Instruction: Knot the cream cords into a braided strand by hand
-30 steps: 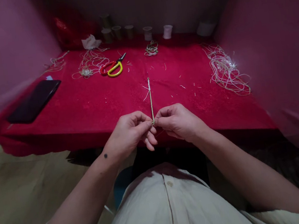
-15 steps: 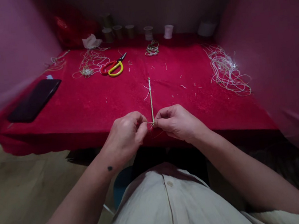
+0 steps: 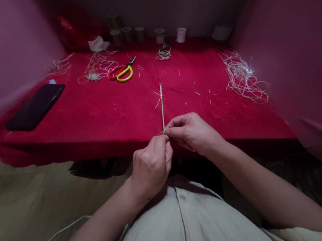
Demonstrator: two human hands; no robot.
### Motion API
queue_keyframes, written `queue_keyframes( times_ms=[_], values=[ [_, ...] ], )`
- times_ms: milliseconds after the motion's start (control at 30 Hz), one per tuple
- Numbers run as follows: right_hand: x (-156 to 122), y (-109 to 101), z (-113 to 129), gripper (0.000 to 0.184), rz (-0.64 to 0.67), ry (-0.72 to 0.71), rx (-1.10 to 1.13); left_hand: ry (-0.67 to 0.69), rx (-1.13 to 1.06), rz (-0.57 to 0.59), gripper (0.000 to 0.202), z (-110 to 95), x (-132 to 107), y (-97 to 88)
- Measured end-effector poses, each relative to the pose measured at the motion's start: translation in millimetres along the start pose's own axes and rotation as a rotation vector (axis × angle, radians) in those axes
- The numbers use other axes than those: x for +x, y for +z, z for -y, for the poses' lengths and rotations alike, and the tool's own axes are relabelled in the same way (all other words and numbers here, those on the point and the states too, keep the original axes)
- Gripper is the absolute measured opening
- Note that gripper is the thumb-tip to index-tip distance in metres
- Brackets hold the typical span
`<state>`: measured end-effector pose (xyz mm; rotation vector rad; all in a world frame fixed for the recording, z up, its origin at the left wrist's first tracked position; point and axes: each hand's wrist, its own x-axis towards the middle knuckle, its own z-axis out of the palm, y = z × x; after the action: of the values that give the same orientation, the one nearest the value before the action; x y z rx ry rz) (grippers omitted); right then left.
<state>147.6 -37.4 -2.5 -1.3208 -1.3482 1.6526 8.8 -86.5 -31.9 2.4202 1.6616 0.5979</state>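
Note:
A thin light-green cord [image 3: 162, 112] runs straight toward me over the red cloth, with a white knotted section and loose white ends at its far part. At the near end of the cord, my right hand [image 3: 188, 132] pinches it between thumb and forefinger, by the table's front edge. Just below and left of that point, my left hand [image 3: 154, 159] is closed, its fingertips close against the right ones. What the left fingers grip is mostly hidden; strands of the cord end there.
Red-and-yellow-handled scissors [image 3: 124, 70] lie beyond my hands. A dark phone [image 3: 36, 107] is at the left. Tangled threads [image 3: 244, 76] lie at the right, others [image 3: 94, 76] at the left. Several thread spools [image 3: 181, 34] stand along the back. Small thread scraps are scattered about.
My left hand has moved right and toward me, turning so its knuckles face up, and now sits beside the right fingertips. My right hand has stayed nearly in place on the cord.

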Motion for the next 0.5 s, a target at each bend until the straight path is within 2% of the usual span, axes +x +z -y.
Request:
queue_keyframes(
  times_ms=[67,100,200,233,267,333,367,433,500],
  values=[
    [0.2,-0.6,-0.1,0.006,0.003,0.003,-0.001,0.037,-0.047,0.061,0.027,0.7,-0.5,-1.0],
    [0.3,-0.8,-0.1,0.007,0.003,0.006,-0.001,0.072,-0.111,0.128,0.026,1.7,0.0,-3.5],
    [-0.3,-1.3,0.7,0.008,-0.001,0.016,-0.006,0.176,-0.432,0.435,0.019,8.1,4.7,-19.0],
    [-0.7,-1.4,1.3,0.008,0.0,0.018,-0.009,0.146,-0.539,0.494,0.015,11.1,7.4,-25.5],
    [-0.9,-1.6,1.8,0.007,0.004,0.021,-0.012,-0.004,-0.631,0.432,0.013,14.2,10.6,-31.7],
    [-1.1,-2.2,2.9,0.006,0.013,0.027,-0.01,-0.321,-0.813,0.213,0.011,19.1,17.7,-40.4],
    [-1.0,-2.6,3.2,0.006,0.016,0.031,-0.007,-0.413,-0.906,0.155,0.014,20.4,21.4,-42.1],
    [-0.5,-3.5,3.3,0.007,0.023,0.035,-0.008,-0.508,-1.099,0.153,0.019,20.9,28.1,-40.1],
    [0.4,-4.3,2.4,0.01,0.032,0.034,-0.013,-0.549,-1.25,0.225,0.019,19.7,32.8,-33.6]
  ],
)
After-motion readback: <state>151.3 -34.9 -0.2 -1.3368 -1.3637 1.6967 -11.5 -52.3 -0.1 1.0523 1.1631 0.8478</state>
